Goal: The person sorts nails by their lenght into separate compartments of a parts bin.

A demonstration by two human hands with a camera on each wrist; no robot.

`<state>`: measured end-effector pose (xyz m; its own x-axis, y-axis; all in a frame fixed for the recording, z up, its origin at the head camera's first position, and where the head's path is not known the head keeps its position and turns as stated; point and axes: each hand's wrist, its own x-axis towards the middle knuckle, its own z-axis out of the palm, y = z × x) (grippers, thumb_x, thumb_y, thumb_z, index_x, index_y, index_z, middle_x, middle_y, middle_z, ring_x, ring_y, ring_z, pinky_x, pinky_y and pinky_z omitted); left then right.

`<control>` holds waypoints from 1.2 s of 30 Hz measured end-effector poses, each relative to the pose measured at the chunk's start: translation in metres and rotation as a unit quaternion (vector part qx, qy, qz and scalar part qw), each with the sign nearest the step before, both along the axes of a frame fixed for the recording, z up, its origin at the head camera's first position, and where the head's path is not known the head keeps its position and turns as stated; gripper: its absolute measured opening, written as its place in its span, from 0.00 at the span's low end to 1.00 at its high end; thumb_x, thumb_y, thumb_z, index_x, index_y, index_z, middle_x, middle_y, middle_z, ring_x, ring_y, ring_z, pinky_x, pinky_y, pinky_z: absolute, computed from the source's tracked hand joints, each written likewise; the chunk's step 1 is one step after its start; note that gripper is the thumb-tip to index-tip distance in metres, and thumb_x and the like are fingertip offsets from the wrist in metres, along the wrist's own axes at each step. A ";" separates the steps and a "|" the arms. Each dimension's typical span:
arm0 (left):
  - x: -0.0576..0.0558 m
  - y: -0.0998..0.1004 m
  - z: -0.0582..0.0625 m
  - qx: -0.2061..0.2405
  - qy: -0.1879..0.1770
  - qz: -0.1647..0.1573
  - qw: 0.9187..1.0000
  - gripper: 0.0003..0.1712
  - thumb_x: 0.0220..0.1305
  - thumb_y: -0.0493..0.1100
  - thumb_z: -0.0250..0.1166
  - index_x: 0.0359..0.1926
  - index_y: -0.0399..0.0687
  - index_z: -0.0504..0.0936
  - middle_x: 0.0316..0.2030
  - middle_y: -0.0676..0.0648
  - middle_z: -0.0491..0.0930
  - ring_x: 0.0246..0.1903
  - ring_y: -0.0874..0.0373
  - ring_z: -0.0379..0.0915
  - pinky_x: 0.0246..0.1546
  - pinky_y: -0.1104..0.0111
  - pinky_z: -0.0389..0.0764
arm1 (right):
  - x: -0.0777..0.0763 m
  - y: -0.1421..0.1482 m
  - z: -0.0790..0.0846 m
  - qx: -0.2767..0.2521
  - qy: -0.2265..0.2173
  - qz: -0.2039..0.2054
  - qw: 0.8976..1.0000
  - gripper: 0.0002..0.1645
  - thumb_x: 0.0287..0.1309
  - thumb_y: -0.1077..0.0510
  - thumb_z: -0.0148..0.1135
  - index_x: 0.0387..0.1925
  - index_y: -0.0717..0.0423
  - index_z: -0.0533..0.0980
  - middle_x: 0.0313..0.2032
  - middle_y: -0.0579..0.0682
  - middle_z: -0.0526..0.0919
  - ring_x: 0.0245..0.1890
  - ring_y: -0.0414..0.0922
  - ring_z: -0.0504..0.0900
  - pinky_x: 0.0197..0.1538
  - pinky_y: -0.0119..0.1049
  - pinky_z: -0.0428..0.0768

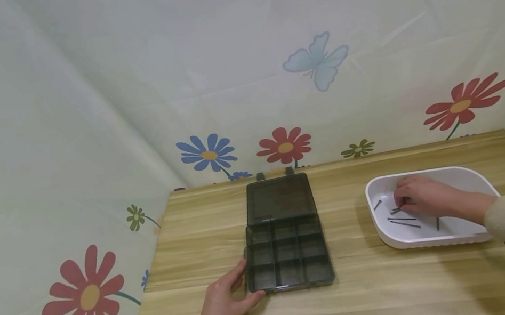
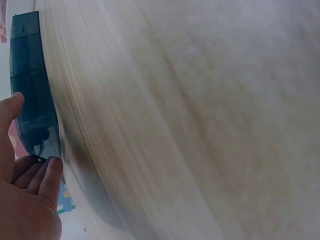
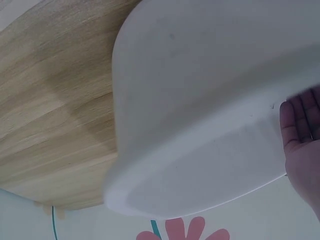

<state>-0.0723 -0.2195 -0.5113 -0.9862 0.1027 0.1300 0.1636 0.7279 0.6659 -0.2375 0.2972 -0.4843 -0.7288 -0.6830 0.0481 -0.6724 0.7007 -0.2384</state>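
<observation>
A dark see-through compartment box (image 1: pixel 288 261) lies on the wooden table with its lid (image 1: pixel 280 198) folded back towards the wall. Its compartments look bare inside. My left hand (image 1: pixel 224 301) holds the box's near left corner, thumb along the front edge and fingers at the left side. In the left wrist view, the thumb and fingertips meet the box (image 2: pixel 34 95) from two sides. My right hand (image 1: pixel 425 197) reaches into a white tray (image 1: pixel 473 231), fingers bent down and pinching at a dark screw (image 1: pixel 394 211). Several more thin screws (image 1: pixel 404 224) lie scattered on the tray floor.
The tray stands to the right of the box, with bare wood grain (image 1: pixel 351 240) between them. A pale flowered cloth (image 1: pixel 240 73) hangs behind the table and on its left side. The table's back edge runs just behind the lid's two latches (image 1: pixel 289 171).
</observation>
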 end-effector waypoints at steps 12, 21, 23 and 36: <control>0.000 0.001 -0.002 0.001 0.013 -0.007 1.000 0.47 0.51 0.54 0.87 0.68 0.38 0.81 0.64 0.37 0.82 0.54 0.47 0.87 0.59 0.57 0.86 | 0.005 0.003 0.001 -0.006 0.004 -0.022 1.000 0.17 0.55 0.64 0.78 0.25 0.45 0.77 0.28 0.36 0.73 0.31 0.35 0.69 0.35 0.36 0.78; 0.000 0.001 -0.002 0.005 0.015 -0.008 1.000 0.47 0.51 0.54 0.87 0.68 0.38 0.81 0.63 0.37 0.82 0.54 0.47 0.88 0.58 0.57 0.86 | 0.010 0.006 0.012 -0.005 -0.013 -0.054 0.998 0.14 0.57 0.64 0.78 0.28 0.46 0.79 0.29 0.37 0.75 0.31 0.36 0.71 0.34 0.34 0.77; 0.000 0.001 -0.003 0.004 0.015 -0.007 1.000 0.47 0.51 0.54 0.87 0.68 0.38 0.81 0.63 0.37 0.83 0.53 0.47 0.88 0.58 0.57 0.86 | 0.011 0.006 0.015 -0.008 -0.013 -0.054 0.998 0.13 0.57 0.64 0.78 0.29 0.47 0.80 0.30 0.37 0.75 0.32 0.36 0.71 0.35 0.35 0.78; 0.001 -0.002 -0.003 0.002 0.012 -0.003 1.000 0.47 0.52 0.56 0.87 0.69 0.39 0.81 0.64 0.38 0.82 0.53 0.47 0.88 0.58 0.58 0.87 | 0.022 -0.011 0.053 -0.059 -0.030 -0.067 0.996 0.10 0.59 0.63 0.79 0.37 0.49 0.84 0.34 0.37 0.81 0.34 0.39 0.78 0.38 0.36 0.86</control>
